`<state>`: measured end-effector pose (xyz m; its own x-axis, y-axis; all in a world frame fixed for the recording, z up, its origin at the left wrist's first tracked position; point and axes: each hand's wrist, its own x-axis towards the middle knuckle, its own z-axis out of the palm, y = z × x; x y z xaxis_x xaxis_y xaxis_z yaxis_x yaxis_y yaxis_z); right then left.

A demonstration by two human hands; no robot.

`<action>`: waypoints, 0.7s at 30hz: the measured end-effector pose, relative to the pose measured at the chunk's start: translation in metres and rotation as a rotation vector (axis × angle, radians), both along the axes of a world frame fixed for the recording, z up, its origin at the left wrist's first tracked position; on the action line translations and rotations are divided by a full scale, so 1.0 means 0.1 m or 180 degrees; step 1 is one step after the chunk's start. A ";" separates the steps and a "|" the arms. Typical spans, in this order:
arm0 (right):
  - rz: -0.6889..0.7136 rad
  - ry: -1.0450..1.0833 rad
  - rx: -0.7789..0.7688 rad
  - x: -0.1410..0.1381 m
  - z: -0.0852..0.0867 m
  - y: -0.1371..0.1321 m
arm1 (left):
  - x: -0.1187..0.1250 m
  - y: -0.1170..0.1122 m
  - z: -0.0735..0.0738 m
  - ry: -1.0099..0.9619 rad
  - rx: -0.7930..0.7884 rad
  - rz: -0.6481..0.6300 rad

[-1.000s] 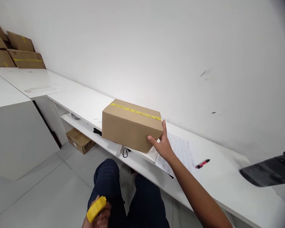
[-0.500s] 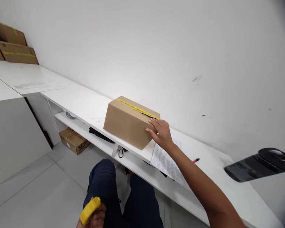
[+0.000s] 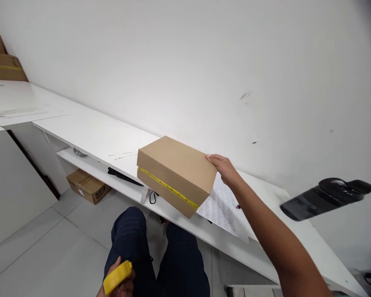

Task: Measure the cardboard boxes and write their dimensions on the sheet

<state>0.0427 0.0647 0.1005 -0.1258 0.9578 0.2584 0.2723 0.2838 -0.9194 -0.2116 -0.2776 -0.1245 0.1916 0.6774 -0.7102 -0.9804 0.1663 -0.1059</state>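
Observation:
A brown cardboard box (image 3: 179,163) is at the front edge of the white shelf unit, tilted, its taped side toward me. A strip of yellow tape (image 3: 167,187) runs along that side. My right hand (image 3: 224,167) grips the box's right end, thumb and fingers at the far corner; some fingers are hidden behind it. Low in view, by my left knee, my left hand (image 3: 126,287) is closed around a yellow tape roll (image 3: 117,277). Under my right forearm, a sheet of paper (image 3: 221,208) covered in writing lies partly beneath the box.
To the right stands a dark bottle (image 3: 309,204) with a black lid. A pen tip (image 3: 238,206) shows beside my forearm. Another carton (image 3: 89,187) sits on the floor below the shelf. Taped boxes (image 3: 4,68) are stacked at far left. A white wall rises behind.
The box has been rolled toward me: its yellow tape strip was on top and now faces me. My right hand has moved with it. My left hand still holds the tape roll. The view has shifted right.

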 end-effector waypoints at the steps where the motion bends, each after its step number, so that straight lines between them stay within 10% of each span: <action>1: 0.0008 -0.0033 -0.0022 0.00 -0.07 -0.02 | 0.03 0.03 0.07 0.0128 -0.0076 -0.0067; 6: -0.0321 0.0003 0.0105 0.02 -0.25 -0.11 | 0.25 0.15 0.45 0.0614 -0.0079 -0.0385; 10: -0.0828 -0.0552 0.2131 0.13 -0.28 -0.55 | 0.37 0.36 0.77 0.1006 0.0101 -0.0781; 13: 0.0268 -0.1278 0.3856 0.15 -0.35 -1.15 | 0.37 0.61 1.02 0.1284 0.0469 -0.1189; 16: 0.1239 -0.2064 0.4000 0.05 -0.46 -1.66 | 0.37 0.82 1.28 0.1385 0.1134 -0.1714; 21: 0.1613 -0.1953 0.4135 -0.05 -0.46 -1.90 | 0.48 0.92 1.62 0.1493 0.1627 -0.2513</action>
<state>0.0372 -0.1253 0.0541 -0.7589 -0.0602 0.6484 0.1358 0.9592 0.2480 -0.1632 -0.1855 0.0374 0.4892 0.7199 -0.4923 -0.4985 0.6940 0.5195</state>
